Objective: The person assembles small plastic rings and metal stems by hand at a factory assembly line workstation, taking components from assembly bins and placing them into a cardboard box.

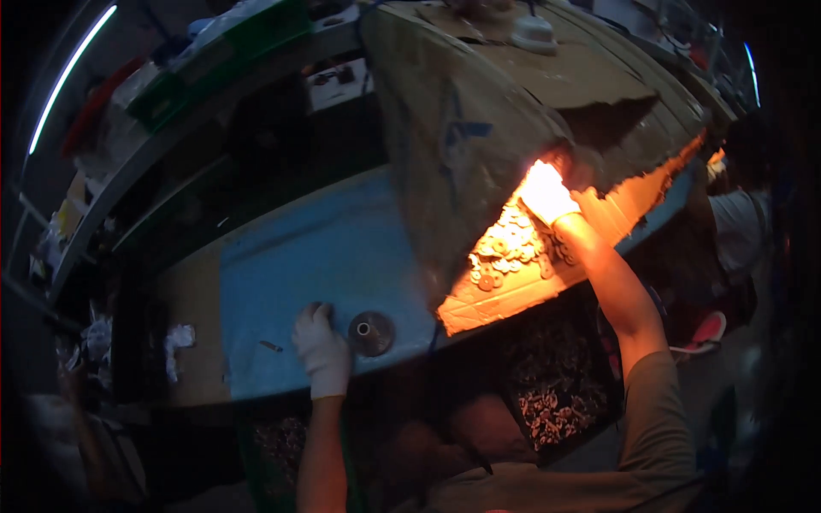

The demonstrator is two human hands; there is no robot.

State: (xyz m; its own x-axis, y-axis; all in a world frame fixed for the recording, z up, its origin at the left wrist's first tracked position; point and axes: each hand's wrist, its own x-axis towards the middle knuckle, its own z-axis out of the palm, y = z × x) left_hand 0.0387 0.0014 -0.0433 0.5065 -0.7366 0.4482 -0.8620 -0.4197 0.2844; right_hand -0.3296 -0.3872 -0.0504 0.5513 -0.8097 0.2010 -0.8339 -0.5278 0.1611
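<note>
Near the front edge of the blue workbench (308, 248), our gloved left hand (321, 346) rests loosely curled, touching a round metal disc (371, 333). Farther right, our gloved right hand (546, 195) reaches over piled small washers (505, 252) on brightly lit cardboard (513, 295); we cannot tell its grip.

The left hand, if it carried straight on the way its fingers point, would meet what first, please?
The left hand points up across the blue mat. That stretch looks bare, so it would probably meet the mat's far edge; the round metal disc lies beside it, off that line. Depth is unclear.
</note>
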